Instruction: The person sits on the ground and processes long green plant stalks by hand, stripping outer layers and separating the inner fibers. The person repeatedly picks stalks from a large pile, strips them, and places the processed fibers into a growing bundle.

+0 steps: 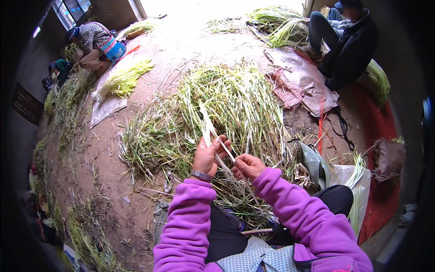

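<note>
My left hand point(210, 153), with a metal watch at the wrist, is closed around a few pale, long plant stalks point(206, 123) that look like garlic or chive shoots. My right hand point(248, 166) pinches one pale stalk between thumb and fingers, just right of and below the left hand. The lower ends of the stalks hang between my forearms and blur into the litter. Under and beyond both hands spreads a large heap of green and yellowish stalks point(234, 91) on the earthen floor. Purple sleeves cover both my forearms.
A bundle of trimmed stalks point(124, 80) lies on a pale sheet point(107, 110) at left. Seated people work at upper left point(97, 42) and upper right point(350, 47). A woven sack point(307, 76) with red string, a white sack point(365, 187) and a red strip point(382, 204) lie at right.
</note>
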A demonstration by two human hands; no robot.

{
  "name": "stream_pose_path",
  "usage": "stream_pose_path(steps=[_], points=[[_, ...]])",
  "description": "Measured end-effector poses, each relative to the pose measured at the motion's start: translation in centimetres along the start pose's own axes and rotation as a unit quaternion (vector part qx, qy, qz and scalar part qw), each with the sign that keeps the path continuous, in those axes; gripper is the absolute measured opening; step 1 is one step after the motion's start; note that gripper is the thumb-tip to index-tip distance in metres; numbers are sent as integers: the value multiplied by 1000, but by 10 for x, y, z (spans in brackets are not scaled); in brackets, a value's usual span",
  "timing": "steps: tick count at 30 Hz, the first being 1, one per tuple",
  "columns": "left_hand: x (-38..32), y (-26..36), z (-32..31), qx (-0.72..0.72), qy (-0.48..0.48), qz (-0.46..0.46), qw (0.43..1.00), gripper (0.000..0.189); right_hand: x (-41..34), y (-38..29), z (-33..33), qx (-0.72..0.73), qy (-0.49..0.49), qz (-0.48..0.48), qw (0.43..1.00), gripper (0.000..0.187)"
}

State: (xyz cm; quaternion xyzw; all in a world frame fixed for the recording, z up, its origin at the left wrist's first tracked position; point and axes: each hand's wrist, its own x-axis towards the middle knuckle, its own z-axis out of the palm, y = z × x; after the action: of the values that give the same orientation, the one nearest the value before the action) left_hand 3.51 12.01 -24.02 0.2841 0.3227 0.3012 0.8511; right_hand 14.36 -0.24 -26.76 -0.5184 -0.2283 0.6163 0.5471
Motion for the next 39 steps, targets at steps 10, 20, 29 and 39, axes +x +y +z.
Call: stream_pose_path(steps=[10, 20, 29, 39], points=[[0, -5, 2, 75, -18, -22, 997, 42, -8, 2, 12, 53, 78, -67, 993, 19], [-2, -7, 8, 73, -60, -34, 995, 40, -2, 6, -5, 67, 120, 20, 990, 22], [-5, 18, -16, 21, 85, 122, 989, 26, 1, 45, -76, 496, 259, -38, 828, 24], [-1, 26, -11, 31, 97, 107, 989, 24, -33, 79, -118, -502, 298, -60, 809, 18]])
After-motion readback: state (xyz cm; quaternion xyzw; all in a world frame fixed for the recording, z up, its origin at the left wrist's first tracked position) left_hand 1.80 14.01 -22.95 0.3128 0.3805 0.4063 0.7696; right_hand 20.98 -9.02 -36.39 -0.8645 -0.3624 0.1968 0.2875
